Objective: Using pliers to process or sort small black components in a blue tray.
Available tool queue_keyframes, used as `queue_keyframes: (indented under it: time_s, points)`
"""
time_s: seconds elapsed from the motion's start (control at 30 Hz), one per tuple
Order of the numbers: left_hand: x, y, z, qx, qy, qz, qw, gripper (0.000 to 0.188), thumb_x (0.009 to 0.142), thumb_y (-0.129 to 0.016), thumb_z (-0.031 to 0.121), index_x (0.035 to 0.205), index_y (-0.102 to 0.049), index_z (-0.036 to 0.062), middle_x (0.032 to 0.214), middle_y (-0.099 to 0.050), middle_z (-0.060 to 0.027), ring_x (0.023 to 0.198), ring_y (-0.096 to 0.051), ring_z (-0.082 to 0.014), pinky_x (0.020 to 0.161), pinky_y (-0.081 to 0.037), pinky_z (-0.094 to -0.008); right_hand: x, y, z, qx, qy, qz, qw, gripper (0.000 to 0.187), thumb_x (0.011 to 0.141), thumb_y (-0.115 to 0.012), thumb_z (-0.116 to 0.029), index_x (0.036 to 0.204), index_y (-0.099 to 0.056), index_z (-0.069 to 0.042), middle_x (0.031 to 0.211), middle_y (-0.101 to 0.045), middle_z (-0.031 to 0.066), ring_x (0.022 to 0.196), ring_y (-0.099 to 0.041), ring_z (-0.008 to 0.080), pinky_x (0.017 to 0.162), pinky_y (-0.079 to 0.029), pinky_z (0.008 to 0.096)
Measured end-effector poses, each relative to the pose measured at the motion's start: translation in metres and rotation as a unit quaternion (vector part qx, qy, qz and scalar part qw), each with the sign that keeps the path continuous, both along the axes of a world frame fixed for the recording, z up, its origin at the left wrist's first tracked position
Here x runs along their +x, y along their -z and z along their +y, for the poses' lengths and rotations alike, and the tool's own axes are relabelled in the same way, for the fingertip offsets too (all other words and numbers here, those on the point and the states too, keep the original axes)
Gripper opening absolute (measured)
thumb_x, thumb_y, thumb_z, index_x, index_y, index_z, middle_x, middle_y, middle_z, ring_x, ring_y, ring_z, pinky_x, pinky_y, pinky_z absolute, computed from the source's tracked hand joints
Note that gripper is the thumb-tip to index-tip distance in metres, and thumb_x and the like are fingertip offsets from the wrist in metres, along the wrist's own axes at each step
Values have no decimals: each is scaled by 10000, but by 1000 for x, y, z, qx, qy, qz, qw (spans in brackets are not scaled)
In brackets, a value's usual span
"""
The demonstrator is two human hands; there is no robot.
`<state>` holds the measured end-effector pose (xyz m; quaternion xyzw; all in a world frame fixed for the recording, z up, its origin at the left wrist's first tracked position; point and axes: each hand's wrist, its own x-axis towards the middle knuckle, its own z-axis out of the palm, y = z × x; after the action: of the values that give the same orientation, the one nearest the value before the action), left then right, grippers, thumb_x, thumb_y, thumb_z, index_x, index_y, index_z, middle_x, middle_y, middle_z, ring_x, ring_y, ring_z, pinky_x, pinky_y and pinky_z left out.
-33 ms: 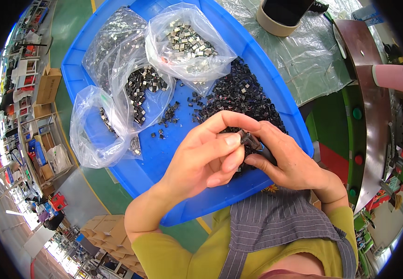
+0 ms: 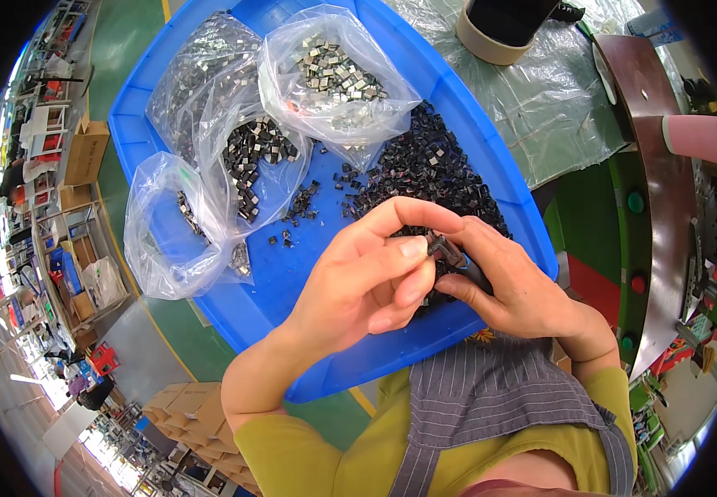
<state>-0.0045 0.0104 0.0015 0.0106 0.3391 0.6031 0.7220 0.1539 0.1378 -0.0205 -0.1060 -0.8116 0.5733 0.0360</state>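
The right grip (image 2: 522, 282) partly hides a dark object (image 2: 477, 275).

two hands (image 2: 358, 282) (image 2: 520, 286), one blue tray (image 2: 280, 273), at least three clear bags (image 2: 147, 244) (image 2: 209, 137) (image 2: 280, 91), uncountably many small parts (image 2: 449, 170)

Cardboard boxes (image 2: 186, 414) stand stacked at lower left, a pink cup (image 2: 698, 139) at right, a tan ring (image 2: 484, 48) on plastic sheeting (image 2: 545, 112).

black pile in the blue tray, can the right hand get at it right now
Probably yes: the right hand looks close to the black pile with nothing visible between, though it holds a dark object.
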Motion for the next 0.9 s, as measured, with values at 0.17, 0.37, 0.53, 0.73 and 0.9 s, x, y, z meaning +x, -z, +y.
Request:
queue_keyframes:
  time_s: [0.17, 0.37, 0.53, 0.73, 0.9]
  points:
    - [9, 0, -2, 19, -4, 242, 970, 307, 988, -421, 147, 1241, -458, -24, 698, -551, -46, 457, -417, -43, 432, -351, -182, 1, 2, 0, -16, 3, -24, 1000, 299, 833, -659, -73, 1084, -514, 3, 961, -575, 172, 909, -575, 358, 776, -459, 424]
    - [15, 1, -6, 74, -9, 517, 853, 363, 902, -539, -31, 1261, -492, -2, 758, -599, -33, 608, -569, -59, 541, -447, -217, 0, 0, 1, -5, -3, -24, 1000, 284, 831, -658, -68, 1069, -519, 1, 958, -580, 175, 899, -576, 367, 763, -461, 427]
    - [16, 0, -5, 80, 11, 632, 771, 364, 882, -528, -43, 1244, -514, -13, 728, -606, -33, 580, -539, -53, 527, -427, -211, -1, 0, -1, -13, 7, -13, 1000, 311, 846, -652, -85, 1108, -508, 3, 988, -565, 175, 929, -563, 354, 789, -451, 420]
    - [13, -5, -4, 62, 39, 635, 769, 366, 857, -547, -45, 1220, -529, -4, 694, -599, -8, 574, -524, -35, 526, -413, -198, -1, 1, 1, -12, 0, -2, 1000, 338, 850, -647, -86, 1137, -493, 4, 986, -549, 164, 937, -543, 339, 813, -440, 408]
    - [11, -2, -5, 66, 42, 641, 764, 358, 851, -556, -46, 1205, -538, 2, 709, -614, -19, 554, -526, -41, 508, -410, -200, -1, 2, 1, -11, -15, -20, 1000, 366, 841, -641, -64, 1163, -482, 6, 1033, -535, 166, 936, -532, 334, 835, -432, 391]
